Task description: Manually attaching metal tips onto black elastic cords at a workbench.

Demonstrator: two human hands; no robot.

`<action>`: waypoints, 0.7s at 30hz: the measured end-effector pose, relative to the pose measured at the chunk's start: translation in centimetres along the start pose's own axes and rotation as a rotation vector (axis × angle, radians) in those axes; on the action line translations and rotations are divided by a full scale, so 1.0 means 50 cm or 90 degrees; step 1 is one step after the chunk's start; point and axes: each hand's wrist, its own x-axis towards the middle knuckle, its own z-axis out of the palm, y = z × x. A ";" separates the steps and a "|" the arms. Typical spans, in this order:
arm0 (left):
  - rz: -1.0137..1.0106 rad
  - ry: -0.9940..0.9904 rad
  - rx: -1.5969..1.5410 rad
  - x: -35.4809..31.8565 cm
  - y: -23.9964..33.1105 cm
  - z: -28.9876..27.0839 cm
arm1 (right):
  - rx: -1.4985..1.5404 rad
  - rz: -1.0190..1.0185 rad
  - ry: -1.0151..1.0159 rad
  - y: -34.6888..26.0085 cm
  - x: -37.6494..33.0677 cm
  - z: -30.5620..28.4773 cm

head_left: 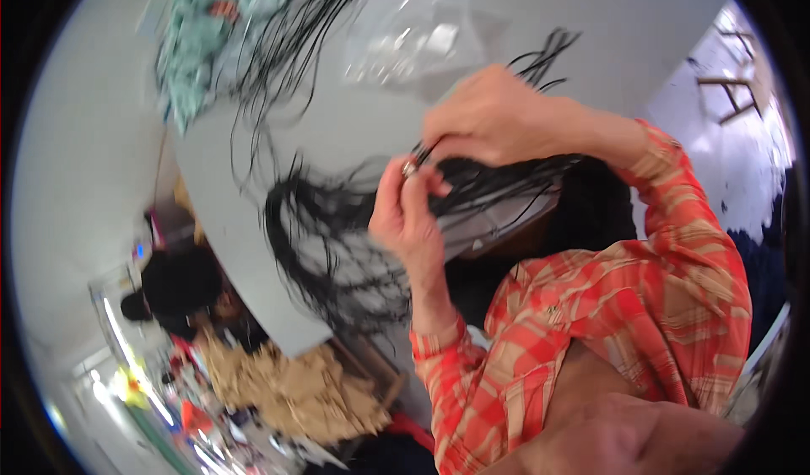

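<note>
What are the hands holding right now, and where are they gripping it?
Both hands pinch thin black cords near one end. The left hand also holds a small metal piece at its fingertips; the right hand grips just above.

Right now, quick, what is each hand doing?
Left hand: closed, pinching a small silvery bead on the black cords.
Right hand: closed, gripping the same black cords.

Black cords lie on a grey table, beside orange-and-tan plaid sleeves and teal cloth.
</note>
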 end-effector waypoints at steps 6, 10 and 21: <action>0.045 -0.004 -0.166 -0.010 -0.018 -0.026 | -0.136 -0.087 0.051 -0.027 0.014 0.026; 0.042 -0.032 -0.249 -0.014 -0.018 -0.037 | -0.185 -0.122 0.060 -0.048 0.018 0.022; -0.092 -0.067 -0.539 -0.014 -0.013 -0.032 | -0.093 -0.158 0.130 -0.058 0.026 0.030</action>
